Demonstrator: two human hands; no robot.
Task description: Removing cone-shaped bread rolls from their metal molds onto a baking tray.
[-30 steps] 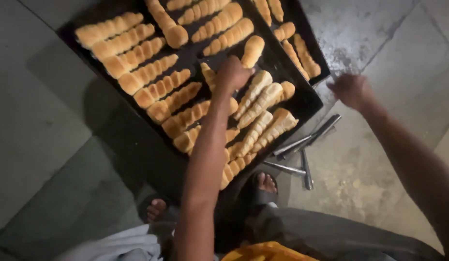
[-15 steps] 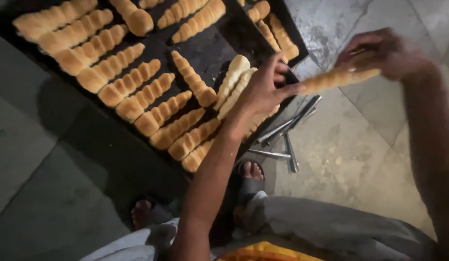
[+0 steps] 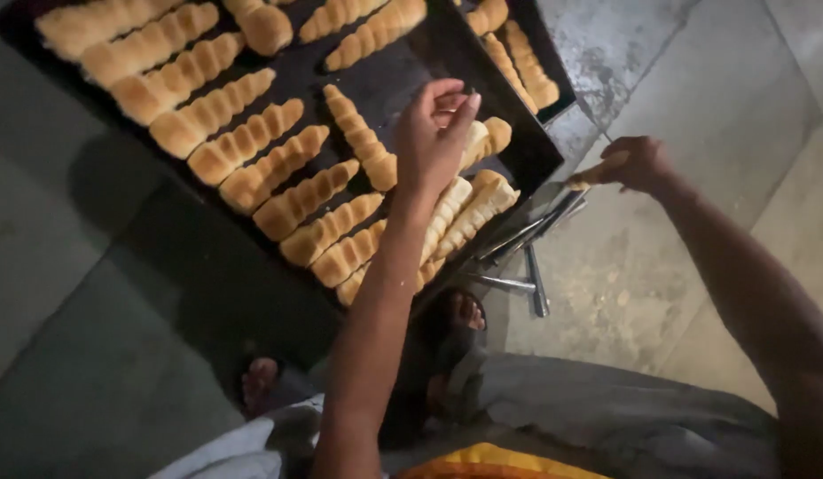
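A black baking tray (image 3: 389,84) on the floor carries several golden cone-shaped pastries (image 3: 243,142) in rows. My left hand (image 3: 438,129) hovers over the tray's near right corner, just above a pale pastry (image 3: 487,137). Its fingertips are pinched together and I see nothing held between them. My right hand (image 3: 640,162) is off the tray to the right, above the floor. It grips a slim tan cone-shaped piece (image 3: 593,176) whose tip points left toward a pile of metal cone moulds (image 3: 527,238). Most of that piece is hidden in the fist.
A second tray (image 3: 553,84) with more pastries lies behind the first, at the upper right. Loose metal moulds (image 3: 537,284) lie on the stone floor beside the tray corner. My bare feet (image 3: 465,312) rest just below the tray. The floor is grey tile.
The two hands, together on one pastry half a second ago, have parted. My left hand went back over the tray; my right hand dropped toward the metal moulds.
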